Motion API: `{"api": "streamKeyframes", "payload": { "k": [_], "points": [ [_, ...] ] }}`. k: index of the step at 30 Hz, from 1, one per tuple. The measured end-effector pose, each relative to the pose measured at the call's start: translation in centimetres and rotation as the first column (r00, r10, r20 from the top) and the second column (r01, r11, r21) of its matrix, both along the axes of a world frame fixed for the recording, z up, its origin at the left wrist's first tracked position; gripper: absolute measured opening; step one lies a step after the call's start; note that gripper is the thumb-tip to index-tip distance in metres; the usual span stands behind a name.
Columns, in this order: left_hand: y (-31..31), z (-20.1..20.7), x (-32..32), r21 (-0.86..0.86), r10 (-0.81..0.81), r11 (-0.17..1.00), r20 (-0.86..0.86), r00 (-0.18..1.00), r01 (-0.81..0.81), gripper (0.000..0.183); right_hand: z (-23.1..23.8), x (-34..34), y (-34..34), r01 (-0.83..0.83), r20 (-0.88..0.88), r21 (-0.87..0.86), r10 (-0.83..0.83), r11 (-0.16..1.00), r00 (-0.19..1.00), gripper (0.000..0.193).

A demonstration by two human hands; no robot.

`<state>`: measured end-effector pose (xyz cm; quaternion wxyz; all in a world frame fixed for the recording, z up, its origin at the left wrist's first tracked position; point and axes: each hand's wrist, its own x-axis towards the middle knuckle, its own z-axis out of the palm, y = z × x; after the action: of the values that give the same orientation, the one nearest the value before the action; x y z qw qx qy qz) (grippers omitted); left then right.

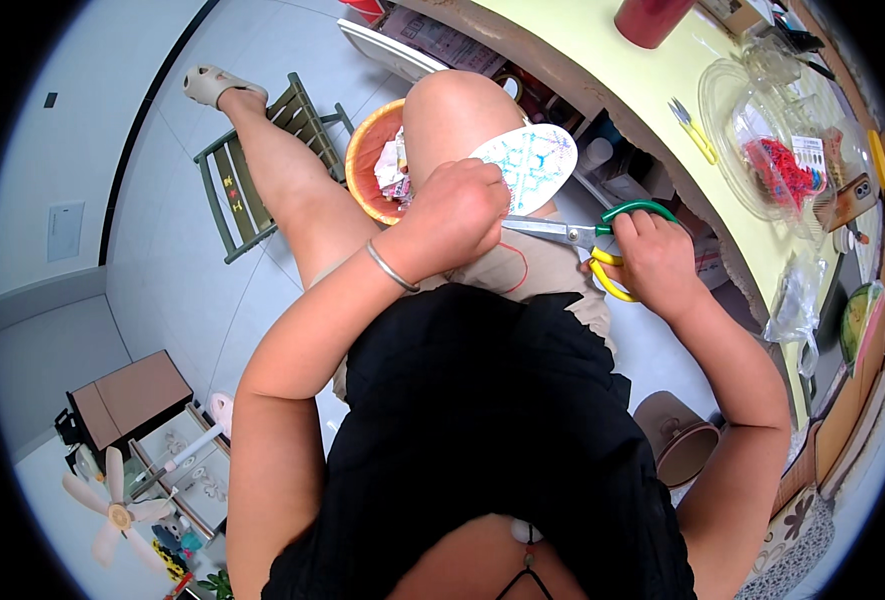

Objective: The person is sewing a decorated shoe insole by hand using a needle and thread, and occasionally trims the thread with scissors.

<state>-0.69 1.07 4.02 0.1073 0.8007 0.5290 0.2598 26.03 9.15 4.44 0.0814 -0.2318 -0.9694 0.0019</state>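
Note:
My left hand (pixel 457 220) is closed on the near end of a white insole (pixel 537 160), rounded and printed with a blue-green pattern, held over my knee. A loop of red thread (pixel 525 268) hangs below that hand against my beige shorts. My right hand (pixel 657 258) grips scissors (pixel 582 235) with one green and one yellow handle. Those handles are spread apart, and the blades point left. Their tips reach my left hand and are partly hidden there, so I cannot tell whether they touch the thread.
A wooden bucket (pixel 360 165) with scraps stands beside my knee. Left of it is a folding stool (pixel 237 190). On the pale yellow table (pixel 602 40) lie yellow-handled snips (pixel 695 130), a clear plastic tray (pixel 717 100) with red thread, and a phone (pixel 850 203). A brown bin (pixel 674 440) stands below.

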Motion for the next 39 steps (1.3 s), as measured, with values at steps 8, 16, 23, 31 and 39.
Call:
{"api": "streamKeyframes", "payload": {
  "k": [8,16,23,31,39],
  "points": [
    [-0.2,-0.1,0.2,-0.011,0.021,1.000,0.036,0.999,-0.021,0.004,-0.7,0.3,0.2,-0.004,-0.007,-0.018,0.004,1.000,1.000,0.050],
    [0.7,0.5,-0.7,-0.189,0.023,0.982,0.079,0.997,-0.008,0.003,0.0,-0.1,0.0,0.009,-0.047,0.058,-0.007,0.998,0.999,0.053],
    [2.0,1.0,-1.2,-0.294,-0.018,0.955,0.065,0.998,0.036,0.006,-0.1,0.0,0.4,-0.012,-0.077,-0.045,0.008,0.999,0.997,0.056],
    [3.0,1.9,-1.1,-0.457,-0.055,0.889,-0.046,0.997,0.028,0.007,-0.5,-0.2,0.1,-0.001,-0.076,-0.096,-0.006,0.995,0.997,0.055],
    [2.5,1.3,-0.9,-0.390,-0.040,0.920,-0.037,0.999,0.022,0.007,-0.8,-0.5,-0.7,0.029,-0.024,-0.067,-0.031,0.997,0.999,0.053]
  ]
}}
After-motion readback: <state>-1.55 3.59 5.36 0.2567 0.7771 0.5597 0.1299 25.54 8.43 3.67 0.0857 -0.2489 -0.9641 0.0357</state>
